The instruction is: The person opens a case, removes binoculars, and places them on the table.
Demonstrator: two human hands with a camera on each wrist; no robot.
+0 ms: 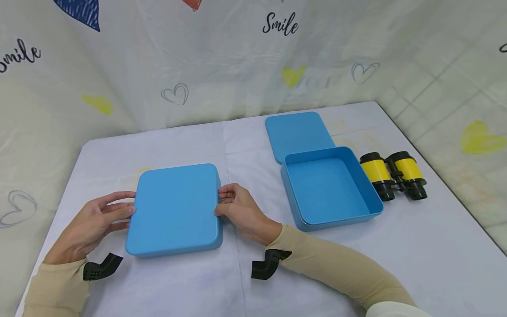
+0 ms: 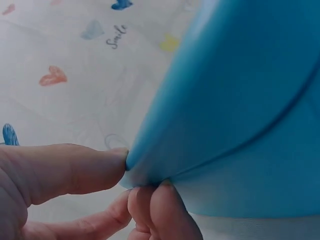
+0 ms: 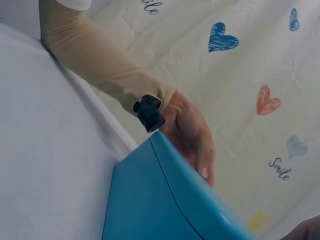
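Note:
A closed blue box (image 1: 174, 209) lies flat at the left of the table, its smooth lid on. On its left side, my left hand (image 1: 99, 220) holds the lid's edge with fingertips. The left wrist view shows the thumb (image 2: 75, 167) at the lid's upper edge and bent fingertips (image 2: 172, 212) by the seam. My right hand (image 1: 247, 213) grips the opposite edge, thumb low and fingers curled against the side. In the right wrist view, the box's side and seam (image 3: 162, 172) show, with the left hand (image 3: 187, 130) beyond.
An open blue box (image 1: 330, 185) with a bare inside stands on the right. Behind it lies a flat blue lid (image 1: 299, 132). Yellow and black binoculars (image 1: 393, 176) rest beside that box, near the right edge of the white table (image 1: 416, 246). A printed curtain (image 1: 222, 57) hangs behind.

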